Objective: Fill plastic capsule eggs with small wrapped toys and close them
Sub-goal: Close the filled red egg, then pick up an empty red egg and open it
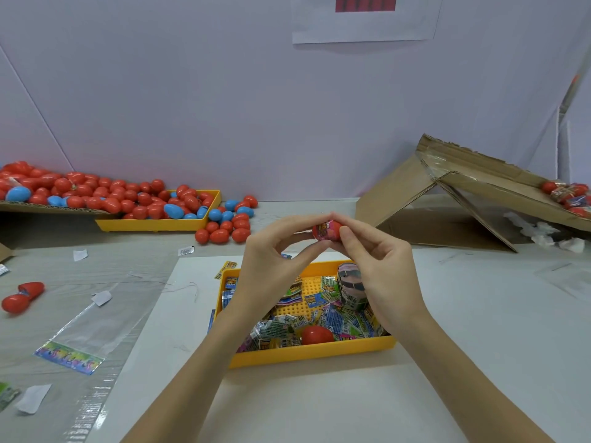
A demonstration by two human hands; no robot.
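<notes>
Pinching one red capsule egg [326, 230] together, left hand [271, 266] and right hand [380, 266] curl round it.

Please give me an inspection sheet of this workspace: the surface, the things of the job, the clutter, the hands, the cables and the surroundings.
Surface: pale table with a white sheet under the near tray.
Job's things: red capsule egg with a wrapped toy showing in it, held up by both hands; near yellow tray of wrapped toys with one red egg half; far yellow tray heaped with red and blue eggs.
Clutter: clear plastic bags, paper scraps, open red egg at left.
Hands: left hand and right hand both pinch the egg.
Cables: nothing seen.
Surroundings: cardboard box at right, plain wall behind.
</notes>
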